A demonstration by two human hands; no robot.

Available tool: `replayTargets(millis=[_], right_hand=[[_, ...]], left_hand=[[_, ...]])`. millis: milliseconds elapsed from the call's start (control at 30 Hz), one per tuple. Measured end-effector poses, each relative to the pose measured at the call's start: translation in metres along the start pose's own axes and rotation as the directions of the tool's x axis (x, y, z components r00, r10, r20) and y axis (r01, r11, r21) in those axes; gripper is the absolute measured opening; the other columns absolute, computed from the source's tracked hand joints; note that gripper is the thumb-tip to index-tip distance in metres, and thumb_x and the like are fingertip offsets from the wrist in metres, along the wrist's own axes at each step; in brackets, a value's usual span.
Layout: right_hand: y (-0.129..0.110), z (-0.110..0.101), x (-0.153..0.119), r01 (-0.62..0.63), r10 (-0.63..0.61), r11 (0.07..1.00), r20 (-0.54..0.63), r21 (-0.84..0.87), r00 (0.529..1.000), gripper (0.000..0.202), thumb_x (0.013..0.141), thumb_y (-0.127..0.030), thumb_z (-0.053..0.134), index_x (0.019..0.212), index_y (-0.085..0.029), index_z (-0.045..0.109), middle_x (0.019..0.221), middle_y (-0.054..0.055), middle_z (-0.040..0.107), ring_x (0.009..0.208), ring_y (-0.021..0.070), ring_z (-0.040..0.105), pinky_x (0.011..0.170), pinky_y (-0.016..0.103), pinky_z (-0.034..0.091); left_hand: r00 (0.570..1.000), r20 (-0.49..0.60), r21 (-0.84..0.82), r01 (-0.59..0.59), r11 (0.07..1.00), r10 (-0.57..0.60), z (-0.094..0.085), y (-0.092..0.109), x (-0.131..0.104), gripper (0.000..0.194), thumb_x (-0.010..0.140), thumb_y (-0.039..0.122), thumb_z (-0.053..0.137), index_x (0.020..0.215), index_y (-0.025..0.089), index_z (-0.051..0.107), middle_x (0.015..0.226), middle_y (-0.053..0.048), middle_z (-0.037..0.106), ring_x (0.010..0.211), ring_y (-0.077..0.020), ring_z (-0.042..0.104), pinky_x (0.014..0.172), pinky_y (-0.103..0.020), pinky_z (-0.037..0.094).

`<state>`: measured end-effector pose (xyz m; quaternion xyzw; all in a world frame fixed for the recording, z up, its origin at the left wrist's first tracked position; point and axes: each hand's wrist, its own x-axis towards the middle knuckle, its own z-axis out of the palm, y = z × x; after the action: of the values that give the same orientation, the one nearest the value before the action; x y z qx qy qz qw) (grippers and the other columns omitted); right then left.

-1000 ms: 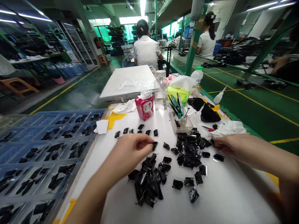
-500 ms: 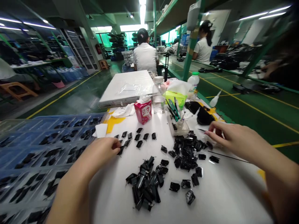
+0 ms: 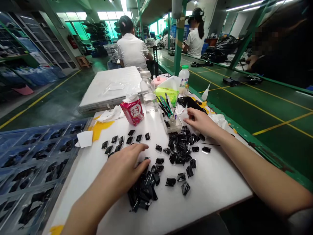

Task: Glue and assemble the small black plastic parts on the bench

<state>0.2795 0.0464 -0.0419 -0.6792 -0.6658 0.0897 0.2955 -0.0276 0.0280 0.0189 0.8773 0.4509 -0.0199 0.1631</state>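
the left hand (image 3: 127, 163) is held over a loose heap of glossy black, curved plastic pieces (image 3: 146, 184) on the white tabletop (image 3: 202, 192); its thumb and forefinger are parted, and no piece is seen pinched between them. the other fingers are mostly hidden. a translucent white squeeze bottle with a pointed tip (image 3: 182, 113) is seen at the fingertips of the right hand (image 3: 201, 122); whether it is pinched or only neared cannot be told. a second heap of small black pieces (image 3: 179, 148) is spread just nearer than that hand, and similar black pieces are laid out in a loose group (image 3: 130, 140) beyond the left. the pieces are judged light, stiff and slippery, easily scratched, and best taken by opposite edges. the bottle is probably light and soft-walled, best gripped gently round its body.
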Motion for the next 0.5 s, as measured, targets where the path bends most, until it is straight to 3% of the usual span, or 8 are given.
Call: replayTargets(millis=[133, 267, 367, 500], right_hand=[[0.000, -0.001, -0.002, -0.010, 0.014, 0.996, -0.042, 0.087, 0.999, 0.013, 0.087, -0.028, 0.061, 0.085, -0.017, 0.055, 0.080, 0.000, 0.056, 0.074, 0.0159, 0.055, 0.073, 0.035, 0.047], [-0.012, -0.013, -0.011, 0.000, 0.042, 0.958, -0.143, 0.286, 0.989, 0.008, 0.087, -0.024, 0.050, 0.093, -0.022, 0.045, 0.088, 0.003, 0.057, 0.078, 0.0191, 0.059, 0.068, 0.036, 0.049], [-0.030, -0.020, -0.020, 0.023, 0.038, 0.899, -0.130, 0.438, 0.991, 0.008, 0.089, -0.024, 0.044, 0.096, -0.025, 0.039, 0.089, 0.003, 0.056, 0.075, 0.0195, 0.062, 0.059, 0.034, 0.052], [-0.049, -0.023, -0.032, 0.044, -0.002, 0.840, -0.078, 0.541, 0.997, 0.009, 0.090, -0.027, 0.043, 0.095, -0.026, 0.036, 0.089, 0.003, 0.056, 0.071, 0.0192, 0.063, 0.048, 0.030, 0.050]], left_hand=[[0.977, -0.048, 0.015, -0.209, 0.978, 0.210, 0.021, 0.015, 0.003, 0.041, 0.093, 0.027, 0.049, 0.133, 0.018, 0.050, 0.135, -0.012, 0.057, 0.117, -0.0304, 0.058, 0.095, -0.046, 0.049], [0.958, -0.083, -0.003, -0.276, 0.961, 0.275, 0.031, 0.020, 0.009, 0.038, 0.093, 0.020, 0.049, 0.130, 0.013, 0.051, 0.126, -0.016, 0.061, 0.112, -0.0311, 0.059, 0.092, -0.047, 0.050], [0.941, -0.098, -0.027, -0.328, 0.944, 0.325, 0.036, 0.027, 0.010, 0.033, 0.094, 0.019, 0.049, 0.126, 0.016, 0.054, 0.125, -0.013, 0.061, 0.116, -0.0274, 0.056, 0.098, -0.043, 0.048], [0.886, -0.032, -0.062, -0.465, 0.883, 0.463, 0.038, 0.040, 0.005, 0.031, 0.092, 0.023, 0.055, 0.123, 0.019, 0.056, 0.123, -0.009, 0.062, 0.110, -0.0254, 0.059, 0.093, -0.040, 0.051]])
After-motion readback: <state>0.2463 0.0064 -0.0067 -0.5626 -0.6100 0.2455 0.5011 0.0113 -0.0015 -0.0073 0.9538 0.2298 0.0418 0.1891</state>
